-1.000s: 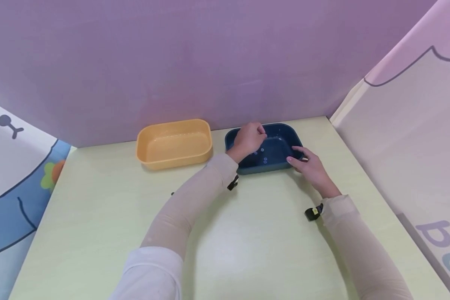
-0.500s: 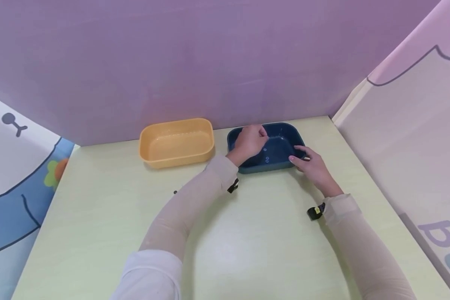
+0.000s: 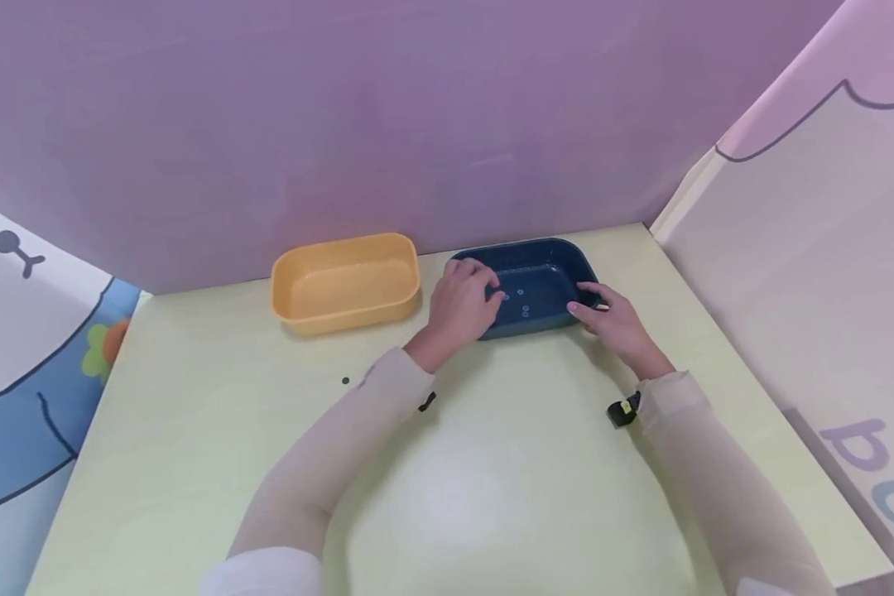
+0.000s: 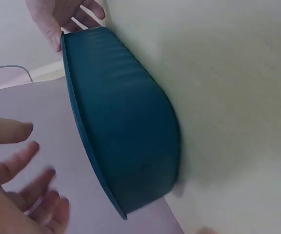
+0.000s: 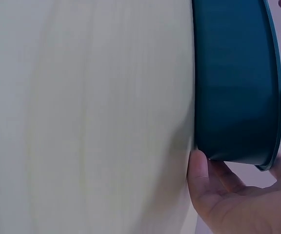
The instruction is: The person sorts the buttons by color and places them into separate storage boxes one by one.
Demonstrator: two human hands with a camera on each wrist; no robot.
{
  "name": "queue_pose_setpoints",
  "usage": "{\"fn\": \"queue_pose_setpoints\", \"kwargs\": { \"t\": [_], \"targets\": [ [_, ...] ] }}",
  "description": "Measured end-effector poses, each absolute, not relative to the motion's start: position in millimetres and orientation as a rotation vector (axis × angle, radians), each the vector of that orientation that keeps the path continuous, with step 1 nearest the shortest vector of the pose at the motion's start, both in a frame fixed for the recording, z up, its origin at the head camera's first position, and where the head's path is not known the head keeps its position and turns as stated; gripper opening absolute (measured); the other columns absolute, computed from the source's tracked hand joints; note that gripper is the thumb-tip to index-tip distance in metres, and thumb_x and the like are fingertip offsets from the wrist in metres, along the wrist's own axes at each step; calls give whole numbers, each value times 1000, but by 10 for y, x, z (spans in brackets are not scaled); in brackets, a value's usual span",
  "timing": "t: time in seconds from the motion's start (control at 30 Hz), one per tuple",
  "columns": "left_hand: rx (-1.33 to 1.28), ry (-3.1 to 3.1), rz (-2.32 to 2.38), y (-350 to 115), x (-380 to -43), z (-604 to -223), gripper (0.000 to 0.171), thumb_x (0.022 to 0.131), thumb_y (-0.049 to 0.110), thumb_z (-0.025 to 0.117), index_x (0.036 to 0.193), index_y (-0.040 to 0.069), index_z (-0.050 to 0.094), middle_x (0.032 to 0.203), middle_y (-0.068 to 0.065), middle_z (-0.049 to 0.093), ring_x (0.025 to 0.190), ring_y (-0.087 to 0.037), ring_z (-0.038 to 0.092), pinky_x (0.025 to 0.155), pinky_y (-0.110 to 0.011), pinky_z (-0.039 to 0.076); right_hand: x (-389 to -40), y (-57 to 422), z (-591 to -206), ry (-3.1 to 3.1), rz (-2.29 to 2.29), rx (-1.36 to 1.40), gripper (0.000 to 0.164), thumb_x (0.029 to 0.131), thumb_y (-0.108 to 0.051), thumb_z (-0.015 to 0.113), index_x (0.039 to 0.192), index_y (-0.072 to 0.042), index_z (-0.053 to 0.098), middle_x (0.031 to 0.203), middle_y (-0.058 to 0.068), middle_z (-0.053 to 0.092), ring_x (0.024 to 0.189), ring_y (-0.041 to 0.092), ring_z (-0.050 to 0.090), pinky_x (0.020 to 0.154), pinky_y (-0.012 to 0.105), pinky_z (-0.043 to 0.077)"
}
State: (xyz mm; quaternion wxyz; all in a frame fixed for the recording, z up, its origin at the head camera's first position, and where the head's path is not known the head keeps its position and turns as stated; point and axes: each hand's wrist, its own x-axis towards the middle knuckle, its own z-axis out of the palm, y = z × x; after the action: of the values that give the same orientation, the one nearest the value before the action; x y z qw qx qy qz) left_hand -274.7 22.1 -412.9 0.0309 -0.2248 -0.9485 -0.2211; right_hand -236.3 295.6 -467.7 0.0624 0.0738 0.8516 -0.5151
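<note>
A dark blue plastic tray point(image 3: 540, 323) stands against the back wall, with several small light blue rings point(image 3: 525, 311) on its floor. At its left end my left hand point(image 3: 458, 306) hovers by the rim. The left wrist view shows the fingers of that left hand point(image 4: 18, 180) loosely bent, apart from the tray's wall point(image 4: 126, 117), and nothing is seen between them. My right hand point(image 3: 618, 327) holds the tray's right end. In the right wrist view, digits of the right hand point(image 5: 243, 200) lie at the rim and low against the end wall.
A yellow tray point(image 3: 346, 319) stands left of the blue one. Farther forward, a small dark round piece point(image 3: 346, 381) lies on the pale table point(image 3: 477, 480). A purple wall point(image 3: 343, 124) closes the back, and a printed panel point(image 3: 812, 273) stands along the right.
My left hand has drawn back left and toward me from over the blue tray, and its fingers have loosened. The dark piece shows fully. My right hand keeps its place.
</note>
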Motion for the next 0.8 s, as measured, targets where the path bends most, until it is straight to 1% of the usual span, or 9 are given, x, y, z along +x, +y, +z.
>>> {"fn": "queue_pose_setpoints", "kwargs": {
  "t": [0.1,0.23,0.3,0.37,0.47,0.57,0.6,0.73,0.8],
  "targets": [
    [-664,-2987,-623,170,-2707,-4159,41,98,43,65,131,18,65,152,-9,43,139,-32,35,108,-42,42,-2399,2986,-4655,2580,-1547,230,73,98,-44,65,157,-12,36,160,21,27,120,36,58,89,30,52],
    [-635,-3082,-686,147,-2680,-4236,61,95,48,67,145,16,52,164,-13,24,147,-36,27,113,-47,38,-2441,3016,-4633,2565,-1557,234,77,98,-45,65,159,-13,32,159,24,26,123,38,57,98,41,50],
    [-624,-3107,-723,149,-2675,-4287,68,94,48,69,149,15,48,166,-14,17,147,-36,27,111,-48,40,-2459,3028,-4628,2565,-1566,238,78,97,-44,66,160,-13,29,157,26,29,124,38,55,99,42,50],
    [-615,-3122,-756,159,-2679,-4336,73,93,48,71,152,15,44,167,-15,11,143,-36,36,102,-45,49,-2471,3042,-4626,2571,-1567,244,80,97,-44,66,160,-14,27,155,27,31,125,38,55,98,41,51],
    [-607,-3143,-818,179,-2697,-4406,78,92,47,72,156,15,38,168,-16,4,120,-31,59,78,-35,56,-2476,3062,-4624,2579,-1567,253,81,98,-42,66,161,-15,24,156,28,29,127,38,53,100,43,50],
    [-607,-3157,-882,205,-2728,-4473,78,93,43,72,157,15,36,168,-16,1,95,-26,67,61,-30,52,-2472,3077,-4612,2599,-1541,270,81,98,-43,65,162,-15,23,159,25,26,127,37,53,105,48,46],
    [-608,-3158,-897,213,-2738,-4494,77,94,41,72,157,14,36,168,-16,1,93,-25,67,61,-30,52,-2473,3081,-4610,2605,-1536,272,81,98,-43,65,161,-14,23,160,25,25,127,37,53,106,50,44],
    [-604,-3142,-901,233,-2773,-4555,71,96,38,70,154,13,40,168,-18,4,111,-31,63,75,-35,55,-2483,3081,-4601,2623,-1519,275,81,98,-44,64,161,-12,25,161,24,25,126,36,54,107,50,43],
    [-587,-3133,-903,233,-2784,-4563,69,96,38,70,153,12,41,167,-18,5,114,-32,62,79,-37,56,-2490,3075,-4599,2623,-1517,271,80,99,-44,64,161,-11,25,161,24,24,125,35,55,106,49,44]
  ]
}}
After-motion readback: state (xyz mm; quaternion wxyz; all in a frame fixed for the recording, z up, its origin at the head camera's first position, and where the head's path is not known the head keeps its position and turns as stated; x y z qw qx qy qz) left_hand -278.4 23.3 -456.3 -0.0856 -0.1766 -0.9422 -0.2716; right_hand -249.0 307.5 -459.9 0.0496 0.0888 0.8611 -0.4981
